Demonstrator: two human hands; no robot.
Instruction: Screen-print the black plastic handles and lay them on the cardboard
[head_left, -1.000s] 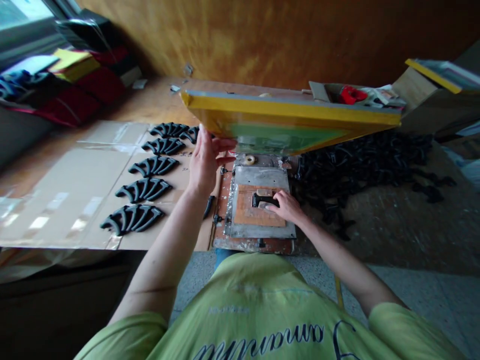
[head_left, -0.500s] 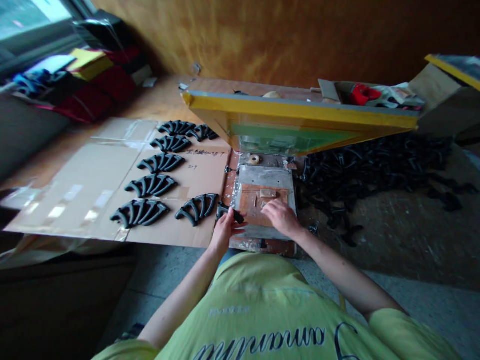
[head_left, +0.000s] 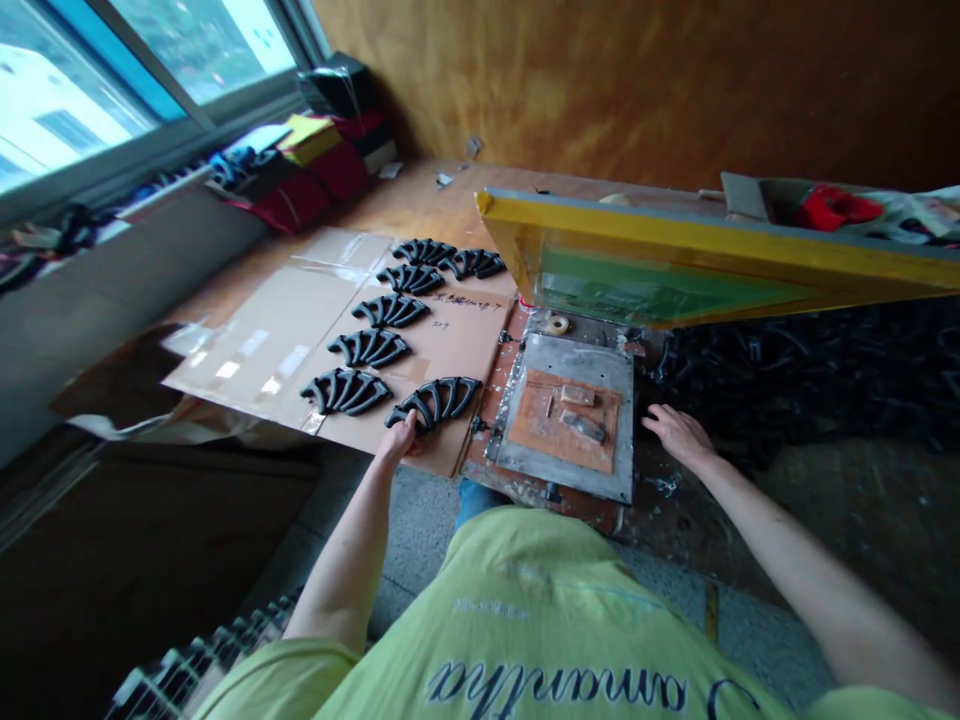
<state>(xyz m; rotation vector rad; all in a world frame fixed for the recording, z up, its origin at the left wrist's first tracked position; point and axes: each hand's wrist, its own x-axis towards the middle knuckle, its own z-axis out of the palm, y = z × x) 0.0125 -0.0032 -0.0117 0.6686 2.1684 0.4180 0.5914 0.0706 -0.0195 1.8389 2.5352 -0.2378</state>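
Note:
My left hand (head_left: 403, 437) is closed on a black curved handle-like piece (head_left: 403, 413), at the left end of the nearest fan-shaped row (head_left: 450, 396) on the flattened cardboard (head_left: 277, 290). My right hand (head_left: 681, 434) is off to the right of the metal plate (head_left: 551, 350), fingers stretched and apart, with nothing visible in them. It is close to the pile of similar black pieces (head_left: 795, 380). On the plate is a brown board (head_left: 529, 425) carrying small raised blocks (head_left: 582, 427), with no black piece on them.
A yellow-edged screen frame (head_left: 660, 235) stands tilted above the plate's far side. Several more fans of black pieces (head_left: 371, 348) lie on the cardboard. A tape roll (head_left: 558, 325) sits at the plate's back. Red boxes (head_left: 289, 195) stand by the window.
My left hand has carried a black piece from beside the plate leftward to the end of the near row. My right hand has left the blocks and moved right, toward the pile. The view has shifted left.

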